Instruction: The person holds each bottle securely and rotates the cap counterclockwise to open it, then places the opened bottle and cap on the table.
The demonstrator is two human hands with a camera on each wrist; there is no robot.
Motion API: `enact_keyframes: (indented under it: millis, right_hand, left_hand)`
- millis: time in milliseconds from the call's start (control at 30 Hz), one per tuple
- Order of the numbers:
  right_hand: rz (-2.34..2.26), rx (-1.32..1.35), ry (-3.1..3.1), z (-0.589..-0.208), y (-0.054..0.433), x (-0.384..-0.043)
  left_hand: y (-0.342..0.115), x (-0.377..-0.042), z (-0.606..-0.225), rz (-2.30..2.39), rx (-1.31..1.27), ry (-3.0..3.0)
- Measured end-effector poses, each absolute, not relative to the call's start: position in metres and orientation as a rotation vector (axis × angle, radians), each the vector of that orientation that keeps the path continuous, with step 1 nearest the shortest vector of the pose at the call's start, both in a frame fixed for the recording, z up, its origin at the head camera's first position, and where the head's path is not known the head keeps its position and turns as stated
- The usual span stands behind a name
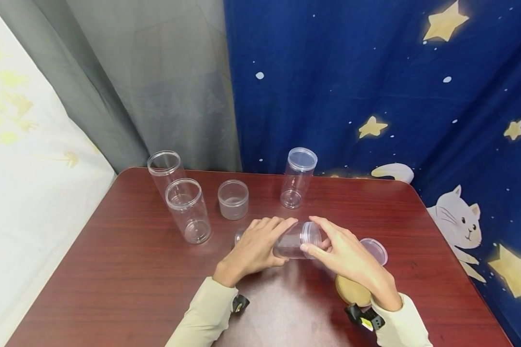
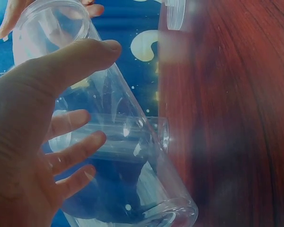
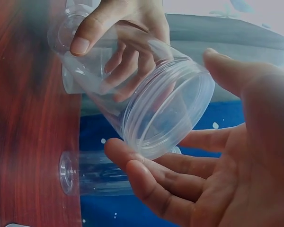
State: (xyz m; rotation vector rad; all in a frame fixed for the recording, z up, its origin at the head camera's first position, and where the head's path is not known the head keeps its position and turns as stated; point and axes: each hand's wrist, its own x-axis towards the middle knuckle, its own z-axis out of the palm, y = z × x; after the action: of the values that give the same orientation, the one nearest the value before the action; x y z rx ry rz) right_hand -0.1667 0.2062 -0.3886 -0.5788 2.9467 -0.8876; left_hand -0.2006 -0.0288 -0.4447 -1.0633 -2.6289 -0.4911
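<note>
A tall clear plastic jar (image 1: 290,243) is held on its side above the table, its lidded end to the right. My left hand (image 1: 256,243) grips the body, with the thumb and fingers on opposite sides in the left wrist view. Around the clear lid (image 3: 168,111) at the other end, my right hand (image 1: 345,248) has its thumb on one side of the rim and its fingertips on the other. Through the clear wall of the jar (image 3: 97,78) no contents show. The jar's base is partly hidden behind the left hand in the head view.
Two tall clear jars (image 1: 190,217) (image 1: 165,166) stand at the left, and a short clear jar (image 1: 233,202) is beside them. A lidded tall jar (image 1: 301,166) stands at the back. Right of the hands lie a clear lid (image 1: 375,250) and a yellowish round disc (image 1: 352,291).
</note>
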Motion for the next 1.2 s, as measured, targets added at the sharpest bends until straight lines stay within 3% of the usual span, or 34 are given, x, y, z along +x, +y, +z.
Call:
enact_keyframes:
  millis: [1200]
  right_hand:
    - [-0.926,-0.867,2.923,-0.3885,0.2076,-0.1628]
  left_hand:
    - [-0.0311,-0.2014,-0.4444,-0.563,-1.038,-2.648]
